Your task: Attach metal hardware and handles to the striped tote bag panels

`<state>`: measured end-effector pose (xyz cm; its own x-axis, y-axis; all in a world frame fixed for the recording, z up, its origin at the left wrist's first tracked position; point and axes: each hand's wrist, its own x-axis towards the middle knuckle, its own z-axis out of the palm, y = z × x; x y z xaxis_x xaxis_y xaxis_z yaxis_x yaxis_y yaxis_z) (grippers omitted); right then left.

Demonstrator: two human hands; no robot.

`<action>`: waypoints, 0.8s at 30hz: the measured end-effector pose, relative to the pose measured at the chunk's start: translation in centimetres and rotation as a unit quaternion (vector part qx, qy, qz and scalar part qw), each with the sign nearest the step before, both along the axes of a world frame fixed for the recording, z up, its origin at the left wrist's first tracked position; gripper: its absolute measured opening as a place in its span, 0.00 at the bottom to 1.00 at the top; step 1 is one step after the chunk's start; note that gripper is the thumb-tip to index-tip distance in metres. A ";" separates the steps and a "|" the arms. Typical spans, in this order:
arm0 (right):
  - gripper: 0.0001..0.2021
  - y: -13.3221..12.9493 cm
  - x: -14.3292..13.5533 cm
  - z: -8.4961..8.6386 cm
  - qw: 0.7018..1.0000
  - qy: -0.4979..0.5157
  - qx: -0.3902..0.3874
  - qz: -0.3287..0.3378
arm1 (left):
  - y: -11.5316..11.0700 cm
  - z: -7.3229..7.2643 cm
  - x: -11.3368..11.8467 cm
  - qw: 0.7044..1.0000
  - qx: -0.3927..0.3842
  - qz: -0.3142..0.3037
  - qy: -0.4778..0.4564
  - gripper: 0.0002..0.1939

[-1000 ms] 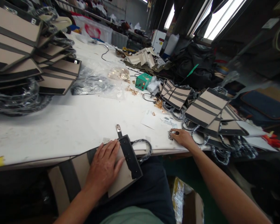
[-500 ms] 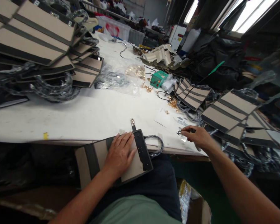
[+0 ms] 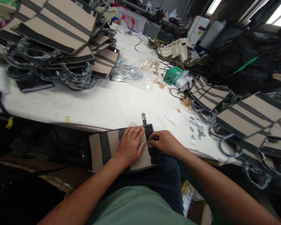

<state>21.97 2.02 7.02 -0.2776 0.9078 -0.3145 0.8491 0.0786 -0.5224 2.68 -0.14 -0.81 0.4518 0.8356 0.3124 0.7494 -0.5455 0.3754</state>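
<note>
Presses the left hand (image 3: 130, 146), flat and unclenched, on a smooth beige-and-dark striped panel (image 3: 138, 162) laid over the lap at the tabletop (image 3: 128, 107) edge. Pinches with the right hand (image 3: 165, 142), fingertips narrow, a small metal plate (image 3: 150, 144) against the panel's black end band. Shows beyond that a shiny clasp (image 3: 144, 117) on a narrow strap, thin grey metal pieces (image 3: 199, 129), gold-coloured fittings (image 3: 186, 102), then crinkled clear plastic (image 3: 131, 73) and a boxy green case (image 3: 172, 75). Compared with half a second ago, holds the plate at the panel instead of out near the loose pieces.
</note>
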 end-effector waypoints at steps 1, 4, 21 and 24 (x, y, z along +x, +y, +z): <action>0.09 0.0 0.1 0.0 1.000 -0.005 0.002 0.005 | 0.0 0.0 0.0 1.000 0.000 0.001 -0.002 0.27; 0.08 -0.1 0.0 -0.2 0.999 -0.030 0.010 0.011 | 0.1 0.0 0.0 1.000 0.001 0.000 -0.005 0.27; 0.06 -2.7 -0.1 -1.7 0.991 -0.074 0.105 -0.030 | 0.0 0.3 0.1 1.000 -0.005 -0.003 -0.014 0.27; 0.07 -2.8 0.6 -1.8 0.996 -0.021 0.086 -0.019 | -0.1 0.3 0.1 1.000 -0.007 -0.006 -0.018 0.29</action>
<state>22.57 -0.79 5.23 -0.2310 0.9588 -0.1652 0.8743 0.1301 -0.4676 2.75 -0.20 -0.49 0.4512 0.8341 0.3173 0.7283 -0.5496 0.4093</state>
